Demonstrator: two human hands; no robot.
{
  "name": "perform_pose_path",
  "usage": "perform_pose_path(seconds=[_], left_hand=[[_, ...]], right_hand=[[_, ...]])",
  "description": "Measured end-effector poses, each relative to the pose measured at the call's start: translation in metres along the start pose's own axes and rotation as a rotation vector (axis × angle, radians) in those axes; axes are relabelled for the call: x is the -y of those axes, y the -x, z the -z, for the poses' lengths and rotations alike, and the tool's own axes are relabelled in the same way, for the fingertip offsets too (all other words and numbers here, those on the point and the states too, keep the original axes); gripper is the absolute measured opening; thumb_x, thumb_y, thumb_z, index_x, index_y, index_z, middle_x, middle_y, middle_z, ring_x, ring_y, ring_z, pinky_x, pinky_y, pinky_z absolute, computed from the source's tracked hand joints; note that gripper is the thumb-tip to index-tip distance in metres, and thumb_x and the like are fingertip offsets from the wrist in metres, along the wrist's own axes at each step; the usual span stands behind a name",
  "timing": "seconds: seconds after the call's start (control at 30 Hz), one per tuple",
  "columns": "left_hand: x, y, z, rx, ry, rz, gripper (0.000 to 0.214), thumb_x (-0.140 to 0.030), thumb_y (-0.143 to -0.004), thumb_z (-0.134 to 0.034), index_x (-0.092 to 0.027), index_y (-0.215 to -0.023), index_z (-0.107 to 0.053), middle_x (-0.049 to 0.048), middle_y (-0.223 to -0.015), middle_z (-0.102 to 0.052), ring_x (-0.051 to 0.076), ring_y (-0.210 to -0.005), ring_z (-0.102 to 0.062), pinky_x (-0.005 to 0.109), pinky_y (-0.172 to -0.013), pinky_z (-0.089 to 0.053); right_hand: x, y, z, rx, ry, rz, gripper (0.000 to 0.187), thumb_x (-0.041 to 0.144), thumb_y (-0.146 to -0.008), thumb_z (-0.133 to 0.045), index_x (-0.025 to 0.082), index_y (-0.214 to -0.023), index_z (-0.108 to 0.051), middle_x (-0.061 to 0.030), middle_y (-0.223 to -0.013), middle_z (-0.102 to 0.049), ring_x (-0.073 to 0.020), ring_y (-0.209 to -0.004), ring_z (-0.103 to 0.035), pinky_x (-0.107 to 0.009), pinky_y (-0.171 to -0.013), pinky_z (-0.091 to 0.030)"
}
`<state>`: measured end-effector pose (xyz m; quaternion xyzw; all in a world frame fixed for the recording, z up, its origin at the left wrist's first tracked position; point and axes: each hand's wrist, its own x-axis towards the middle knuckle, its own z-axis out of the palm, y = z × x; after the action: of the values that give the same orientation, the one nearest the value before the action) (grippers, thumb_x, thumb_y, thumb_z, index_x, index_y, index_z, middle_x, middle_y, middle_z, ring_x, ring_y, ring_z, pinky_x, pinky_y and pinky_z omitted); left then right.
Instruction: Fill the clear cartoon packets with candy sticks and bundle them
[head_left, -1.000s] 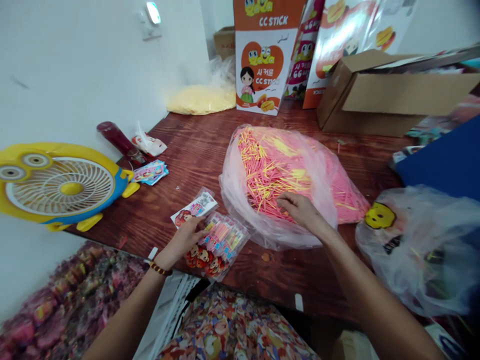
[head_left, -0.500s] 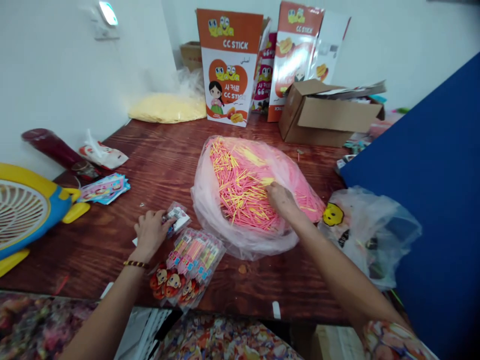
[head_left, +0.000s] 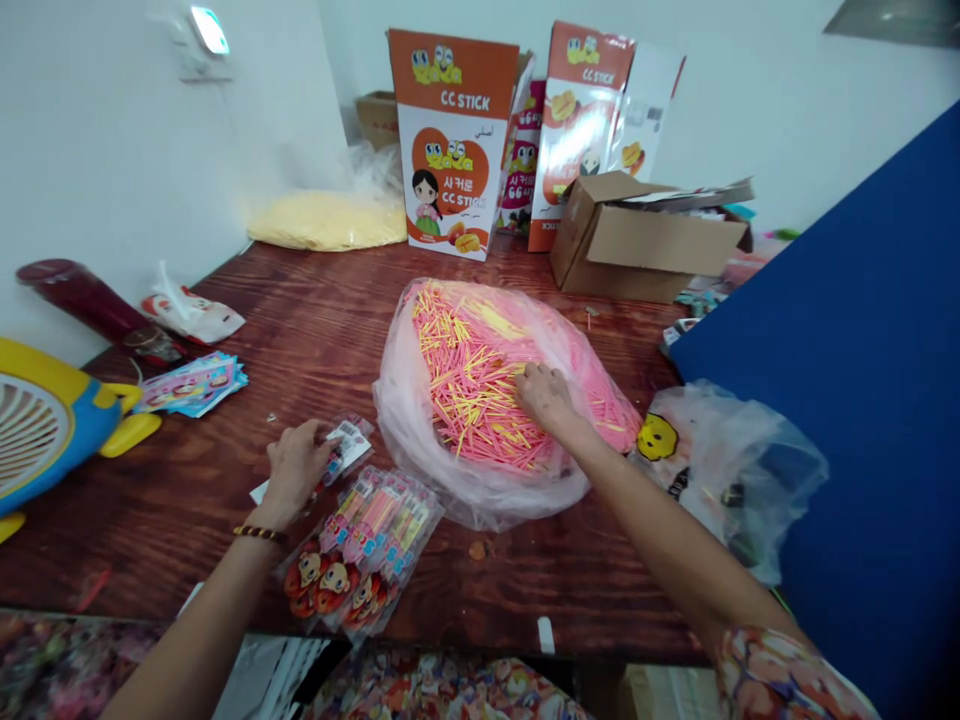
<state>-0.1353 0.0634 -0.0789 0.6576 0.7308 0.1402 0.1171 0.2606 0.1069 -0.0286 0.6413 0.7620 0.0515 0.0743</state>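
Head view: my right hand [head_left: 546,400] is curled at pink-and-yellow sticks [head_left: 472,400] in the open plastic bag [head_left: 480,507], can't make out any grip; rough pull could spill some. My left hand [head_left: 294,462] bends over the barcoded packet [head_left: 350,445], hold unclear; a knock could slide it away.

pink-yellow sticks [head_left: 476,395] heaped in open bag [head_left: 487,505] — packets [head_left: 367,545] beside it

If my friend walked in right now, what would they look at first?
Probably the big see-through bag of pink and yellow sticks in the middle of the table, where the right hand is. Next, maybe the yellow-and-blue fan at the left edge, or the orange-and-white boxes standing at the back.
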Motion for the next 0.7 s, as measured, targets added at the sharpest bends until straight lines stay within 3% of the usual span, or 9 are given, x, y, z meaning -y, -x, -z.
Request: perform_pose_path(seconds=[0.2, 0.4, 0.57, 0.7], left_hand=[[0.005, 0.001, 0.011, -0.017, 0.266, -0.054, 0.024, -0.041, -0.082, -0.052, -0.020, -0.081, -0.064, 0.0060, -0.085, -0.072, 0.022, -0.079, -0.064, 0.030, -0.071, -0.044], [-0.004, 0.012, 0.040, -0.078, 0.673, 0.062, 0.028, -0.046, -0.072, -0.070, -0.019, -0.080, -0.068, 0.0009, -0.073, -0.069, 0.017, -0.063, -0.058, 0.025, -0.057, -0.043], [-0.038, 0.029, 0.061, -0.012, 1.079, 0.141, 0.035, -0.042, -0.057, -0.084, -0.017, -0.076, -0.069, -0.0005, -0.070, -0.068, 0.013, -0.058, -0.057, 0.022, -0.055, -0.046], [-0.075, 0.052, 0.061, 0.128, 1.183, 0.127, 0.031, -0.039, -0.061, -0.083, -0.016, -0.075, -0.069, -0.0009, -0.068, -0.067, 0.011, -0.057, -0.055, 0.021, -0.053, -0.044]], right_hand=[[0.004, -0.007, -0.009, -0.019, -0.042, 0.050, 0.033, 0.009, -0.093, -0.035, 0.006, -0.113, -0.061, -0.0221, -0.116, -0.058, -0.0314, -0.106, -0.050, -0.042, -0.088, -0.036], [-0.008, -0.002, -0.016, -0.020, -0.181, 0.031, 0.031, 0.009, -0.093, -0.035, 0.008, -0.109, -0.061, -0.0213, -0.115, -0.061, -0.0288, -0.109, -0.052, -0.038, -0.090, -0.035], [-0.014, 0.000, -0.019, -0.050, -0.406, -0.050, 0.019, 0.020, -0.094, -0.043, 0.013, -0.097, -0.059, -0.0144, -0.093, -0.069, -0.0228, -0.088, -0.060, -0.031, -0.079, -0.038], [-0.014, 0.004, -0.017, -0.106, -0.637, -0.077, 0.016, 0.024, -0.093, -0.039, 0.018, -0.089, -0.053, -0.0049, -0.081, -0.068, -0.0172, -0.072, -0.059, -0.026, -0.069, -0.040]])
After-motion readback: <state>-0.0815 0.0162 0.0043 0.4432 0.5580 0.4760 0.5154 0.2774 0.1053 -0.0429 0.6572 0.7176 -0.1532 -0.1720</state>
